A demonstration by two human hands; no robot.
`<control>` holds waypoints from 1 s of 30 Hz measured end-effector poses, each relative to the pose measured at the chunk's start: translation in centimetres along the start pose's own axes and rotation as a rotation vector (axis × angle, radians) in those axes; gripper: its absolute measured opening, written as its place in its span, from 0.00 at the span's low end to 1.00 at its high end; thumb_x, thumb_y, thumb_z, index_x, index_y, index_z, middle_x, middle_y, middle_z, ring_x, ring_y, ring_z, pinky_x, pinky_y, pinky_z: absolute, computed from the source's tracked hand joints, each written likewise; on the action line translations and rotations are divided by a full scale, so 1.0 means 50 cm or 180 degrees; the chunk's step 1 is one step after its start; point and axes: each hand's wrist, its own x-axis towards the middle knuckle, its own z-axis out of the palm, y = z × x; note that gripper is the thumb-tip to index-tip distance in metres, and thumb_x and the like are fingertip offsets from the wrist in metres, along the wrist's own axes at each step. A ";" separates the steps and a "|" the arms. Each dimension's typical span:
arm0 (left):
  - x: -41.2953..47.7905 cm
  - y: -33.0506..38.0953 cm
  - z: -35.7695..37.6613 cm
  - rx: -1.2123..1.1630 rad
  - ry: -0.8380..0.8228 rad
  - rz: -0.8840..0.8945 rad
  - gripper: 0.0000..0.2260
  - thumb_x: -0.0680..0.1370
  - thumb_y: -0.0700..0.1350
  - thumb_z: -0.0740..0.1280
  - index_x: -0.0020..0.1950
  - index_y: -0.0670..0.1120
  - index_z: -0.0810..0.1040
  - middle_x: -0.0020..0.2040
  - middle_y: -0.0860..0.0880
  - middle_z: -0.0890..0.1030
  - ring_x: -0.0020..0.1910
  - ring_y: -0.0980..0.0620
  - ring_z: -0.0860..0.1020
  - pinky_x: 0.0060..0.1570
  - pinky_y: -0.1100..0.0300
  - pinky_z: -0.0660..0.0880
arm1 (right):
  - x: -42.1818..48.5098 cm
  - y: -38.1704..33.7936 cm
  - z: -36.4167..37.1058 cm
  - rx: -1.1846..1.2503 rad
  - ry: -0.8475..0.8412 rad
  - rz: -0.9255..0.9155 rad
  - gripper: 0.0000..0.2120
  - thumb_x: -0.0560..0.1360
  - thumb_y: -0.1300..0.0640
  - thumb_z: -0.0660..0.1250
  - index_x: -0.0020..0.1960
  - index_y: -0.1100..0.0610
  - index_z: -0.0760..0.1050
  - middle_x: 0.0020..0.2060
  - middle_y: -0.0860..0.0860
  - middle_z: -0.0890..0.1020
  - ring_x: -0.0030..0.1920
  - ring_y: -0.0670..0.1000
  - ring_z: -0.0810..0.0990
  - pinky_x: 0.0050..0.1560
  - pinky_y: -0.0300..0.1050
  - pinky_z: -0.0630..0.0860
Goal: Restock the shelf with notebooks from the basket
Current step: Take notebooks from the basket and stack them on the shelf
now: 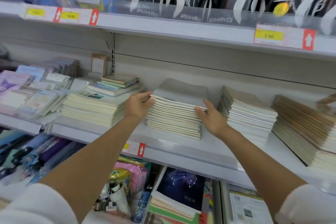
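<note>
White shop shelf (181, 152) carries a central stack (172, 122) of notebooks. Its top few grey-covered notebooks (181, 92) are held at both ends: the left hand (139, 104) pinches their left edge, the right hand (211, 116) clasps their right front corner. Narrow gaps separate the grip from a cream pile (91, 110) leftward and a white pile (249, 114) rightward. Open room lies above, beneath the upper shelf (163, 29).

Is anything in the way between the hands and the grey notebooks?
Nothing visible. The left hand and right hand grip the grey notebooks, which sit atop their stack on the shelf.
</note>
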 end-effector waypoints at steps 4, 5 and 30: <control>-0.065 0.028 -0.029 0.1028 0.0278 0.0425 0.10 0.74 0.45 0.71 0.55 0.51 0.81 0.53 0.48 0.82 0.55 0.47 0.79 0.57 0.51 0.75 | -0.062 -0.017 0.017 -0.0904 0.0913 -0.0358 0.34 0.81 0.42 0.56 0.79 0.57 0.46 0.77 0.58 0.56 0.77 0.57 0.52 0.76 0.56 0.50; -0.088 0.036 -0.040 0.0992 0.0411 0.0414 0.05 0.75 0.46 0.71 0.49 0.50 0.79 0.46 0.49 0.82 0.49 0.47 0.79 0.52 0.52 0.76 | -0.085 -0.027 0.024 -0.0904 0.1208 -0.0728 0.32 0.81 0.48 0.59 0.78 0.58 0.51 0.75 0.57 0.60 0.76 0.57 0.57 0.75 0.55 0.52; -0.806 -0.378 -0.544 0.1519 0.1249 -0.2757 0.03 0.71 0.37 0.65 0.36 0.41 0.76 0.33 0.44 0.74 0.35 0.46 0.73 0.37 0.59 0.69 | -0.670 -0.289 0.618 0.0826 -0.2253 -0.1321 0.05 0.75 0.59 0.66 0.48 0.55 0.80 0.41 0.47 0.81 0.45 0.50 0.80 0.48 0.50 0.78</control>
